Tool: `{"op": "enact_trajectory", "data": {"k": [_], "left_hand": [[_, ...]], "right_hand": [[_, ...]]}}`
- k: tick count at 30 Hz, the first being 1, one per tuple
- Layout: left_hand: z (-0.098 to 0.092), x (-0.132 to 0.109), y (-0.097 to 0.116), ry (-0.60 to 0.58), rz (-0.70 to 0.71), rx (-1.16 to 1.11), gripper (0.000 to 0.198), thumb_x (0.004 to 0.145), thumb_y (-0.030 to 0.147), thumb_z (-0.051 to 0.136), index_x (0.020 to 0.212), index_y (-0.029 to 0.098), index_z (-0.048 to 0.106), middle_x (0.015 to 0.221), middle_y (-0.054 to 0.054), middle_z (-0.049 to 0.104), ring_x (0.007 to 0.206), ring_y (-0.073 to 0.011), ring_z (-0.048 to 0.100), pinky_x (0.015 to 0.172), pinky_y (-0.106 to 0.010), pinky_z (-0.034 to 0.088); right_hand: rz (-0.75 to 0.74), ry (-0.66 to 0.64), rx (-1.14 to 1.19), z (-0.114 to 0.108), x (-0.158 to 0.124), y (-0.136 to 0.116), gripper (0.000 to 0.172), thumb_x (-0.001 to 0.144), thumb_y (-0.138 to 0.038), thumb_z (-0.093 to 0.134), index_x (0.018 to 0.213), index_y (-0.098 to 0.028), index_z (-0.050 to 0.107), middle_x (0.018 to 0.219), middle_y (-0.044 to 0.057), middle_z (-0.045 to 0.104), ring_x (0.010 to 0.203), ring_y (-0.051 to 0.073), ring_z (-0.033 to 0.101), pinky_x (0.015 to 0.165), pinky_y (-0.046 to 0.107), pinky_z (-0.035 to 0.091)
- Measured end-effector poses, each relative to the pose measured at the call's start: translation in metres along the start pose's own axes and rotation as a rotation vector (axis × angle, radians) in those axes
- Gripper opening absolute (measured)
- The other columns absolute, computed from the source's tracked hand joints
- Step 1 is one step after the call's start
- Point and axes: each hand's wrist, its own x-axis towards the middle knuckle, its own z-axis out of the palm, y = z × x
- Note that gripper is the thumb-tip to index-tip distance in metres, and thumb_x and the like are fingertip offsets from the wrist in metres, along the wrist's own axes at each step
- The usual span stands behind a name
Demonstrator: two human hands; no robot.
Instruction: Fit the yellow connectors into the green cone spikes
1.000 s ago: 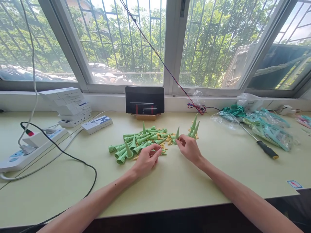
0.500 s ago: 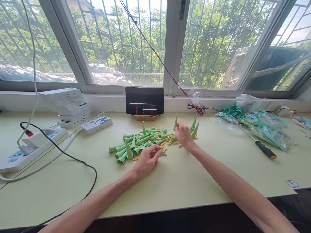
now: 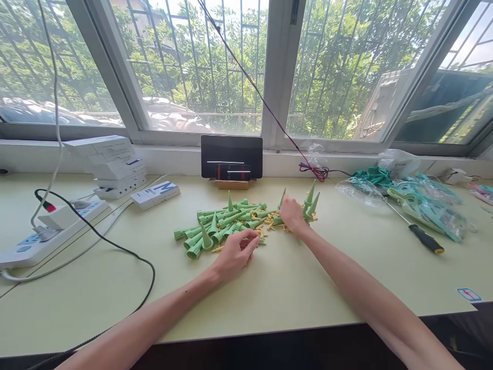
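A pile of green plastic cone-shaped spikes [image 3: 227, 226] lies on the table, with small yellow pegs [image 3: 270, 224] scattered along its right side. My right hand [image 3: 292, 215] is closed around a green spike [image 3: 282, 197], whose pointed end sticks up, tilted slightly right, above the fingers. Just right of that hand, a few green spikes [image 3: 310, 199] stand point up. At the pile's front edge, my left hand [image 3: 235, 252] has its fingers curled and thumb drawn in by the fingertips. Whatever it may hold is too small or hidden to make out.
Behind the pile, a phone [image 3: 233, 172] leans against a dark tablet [image 3: 231, 149]. White boxes [image 3: 115, 164] and a power strip [image 3: 57, 231] with cables stand left. At right lie a screwdriver [image 3: 425, 238] and bagged green parts [image 3: 427, 205]. The table's front edge runs below my forearms.
The spike in my right hand has tipped from nearly upright to leaning right, and the hand sits slightly lower against the table items. My left hand stays about where it was. The view has shifted slightly.
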Motion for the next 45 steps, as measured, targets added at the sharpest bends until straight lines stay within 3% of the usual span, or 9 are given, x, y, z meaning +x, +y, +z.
{"op": "enact_trajectory", "data": {"k": [5,9,16,19,23,35,45], "left_hand": [[0.0,0.0,0.0,0.0,-0.009,-0.006,0.036,0.09,0.053,0.055,0.091,0.018,0.059,0.076,-0.001,0.058,0.049,-0.0093,0.054,0.04,-0.02,0.04],[-0.001,-0.001,0.001,0.003,-0.016,-0.01,0.037,0.09,0.054,0.055,0.091,0.017,0.058,0.075,-0.001,0.058,0.049,-0.0097,0.054,0.039,-0.019,0.04],[-0.002,0.001,0.002,0.027,0.013,0.027,0.034,0.09,0.051,0.055,0.089,0.017,0.06,0.075,-0.001,0.06,0.05,-0.0102,0.056,0.043,-0.021,0.044],[-0.004,0.001,0.002,0.038,0.016,0.036,0.034,0.091,0.05,0.055,0.089,0.017,0.061,0.073,-0.001,0.06,0.05,-0.0103,0.055,0.043,-0.021,0.044],[-0.006,0.002,0.004,0.042,0.029,0.072,0.033,0.092,0.048,0.054,0.087,0.017,0.061,0.069,0.0,0.059,0.048,-0.0102,0.053,0.043,-0.021,0.043],[-0.008,0.001,0.003,0.03,0.058,0.161,0.033,0.093,0.047,0.052,0.084,0.017,0.061,0.063,0.002,0.058,0.048,-0.0099,0.052,0.046,-0.021,0.042],[-0.008,0.001,-0.003,0.034,0.105,0.254,0.029,0.094,0.042,0.051,0.086,0.017,0.062,0.061,0.001,0.058,0.05,-0.0104,0.05,0.049,-0.021,0.041]], "right_hand": [[0.027,0.037,-0.033,-0.005,-0.002,-0.005,0.017,0.092,-0.008,0.047,0.102,-0.008,0.061,0.092,0.02,0.069,0.087,0.028,0.071,0.065,0.029,0.047],[-0.014,0.081,-0.05,-0.014,-0.014,-0.012,0.018,0.095,-0.01,0.045,0.105,-0.008,0.06,0.1,0.02,0.067,0.087,0.026,0.07,0.065,0.028,0.045],[-0.266,0.236,0.034,-0.008,-0.055,-0.007,0.021,0.101,-0.025,0.043,0.103,-0.016,0.061,0.099,0.012,0.065,0.077,0.02,0.064,0.056,0.025,0.035],[-0.289,0.23,0.161,-0.002,-0.061,-0.002,0.021,0.1,-0.029,0.045,0.108,-0.017,0.061,0.104,0.01,0.065,0.07,0.017,0.061,0.056,0.025,0.034],[-0.29,0.199,0.252,0.002,-0.06,-0.002,0.021,0.098,-0.028,0.049,0.111,-0.017,0.061,0.106,0.009,0.065,0.078,0.018,0.063,0.061,0.025,0.038],[-0.218,0.096,0.308,0.01,-0.062,-0.003,0.017,0.093,-0.026,0.055,0.106,-0.017,0.061,0.105,0.008,0.066,0.081,0.018,0.062,0.068,0.027,0.042],[-0.291,0.129,0.396,0.016,-0.06,-0.001,0.014,0.09,-0.016,0.054,0.103,-0.017,0.06,0.101,0.009,0.065,0.088,0.021,0.061,0.073,0.029,0.044]]}}
